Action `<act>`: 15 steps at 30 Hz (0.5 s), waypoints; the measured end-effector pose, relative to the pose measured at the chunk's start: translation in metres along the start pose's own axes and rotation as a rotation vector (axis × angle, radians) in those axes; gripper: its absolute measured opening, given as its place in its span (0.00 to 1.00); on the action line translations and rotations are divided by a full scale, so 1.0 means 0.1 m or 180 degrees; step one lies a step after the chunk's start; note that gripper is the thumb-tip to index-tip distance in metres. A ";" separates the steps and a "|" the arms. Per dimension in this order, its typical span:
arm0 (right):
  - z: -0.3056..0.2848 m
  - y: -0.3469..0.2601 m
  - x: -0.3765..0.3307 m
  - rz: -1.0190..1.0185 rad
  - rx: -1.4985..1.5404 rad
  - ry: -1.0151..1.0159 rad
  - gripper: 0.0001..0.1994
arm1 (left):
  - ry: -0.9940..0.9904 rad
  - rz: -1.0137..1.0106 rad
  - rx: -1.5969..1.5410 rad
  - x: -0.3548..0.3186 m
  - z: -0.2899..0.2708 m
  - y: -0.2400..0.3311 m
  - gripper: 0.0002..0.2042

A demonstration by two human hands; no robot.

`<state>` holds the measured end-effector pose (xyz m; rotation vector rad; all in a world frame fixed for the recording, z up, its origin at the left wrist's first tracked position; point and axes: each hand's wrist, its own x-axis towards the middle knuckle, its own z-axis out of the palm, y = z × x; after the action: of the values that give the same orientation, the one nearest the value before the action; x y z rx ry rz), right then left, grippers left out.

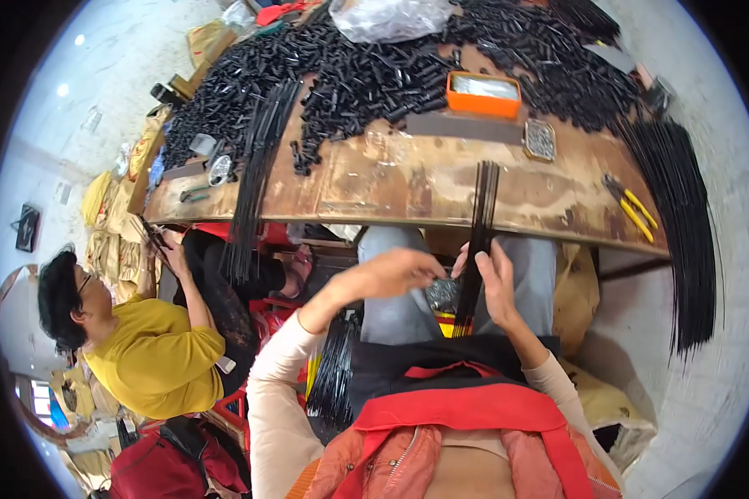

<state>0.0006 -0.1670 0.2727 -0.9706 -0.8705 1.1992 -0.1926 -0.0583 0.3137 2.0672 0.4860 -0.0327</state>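
My right hand (495, 283) grips a bundle of thin black rods (480, 229) that leans from my lap up onto the edge of the brown wooden table (391, 187). My left hand (399, 273) is beside it, fingers pinched close to the rods above a small pile of shiny metal bits (443, 293) on my lap; what the fingers hold is too small to tell.
Heaps of short black tubes (366, 75) cover the far table, with an orange tray (483, 93), a clear plastic bag (387, 18), yellow-handled pliers (632, 208) and long rod bundles (682, 233) at the right and left (254, 179). A person in yellow (141, 341) works at my left.
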 end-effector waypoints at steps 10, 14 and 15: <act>0.17 0.05 0.34 0.0257 0.0250 0.0407 0.05 | 0.2955 -0.0224 0.2870 1.07 -1.67 -0.55 0.08; 0.12 0.13 0.40 0.0360 0.0226 0.0376 0.04 | 0.2656 -0.0339 0.3638 1.21 -1.87 -0.64 0.12; 0.11 0.13 0.40 0.0398 0.0230 0.0389 0.04 | 0.2846 -0.0680 0.3286 1.21 -1.89 -0.63 0.12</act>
<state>-0.0074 -0.1245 0.2656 -1.0404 -0.6736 1.2549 -0.1361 0.1667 0.3344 2.9581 1.4651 0.6675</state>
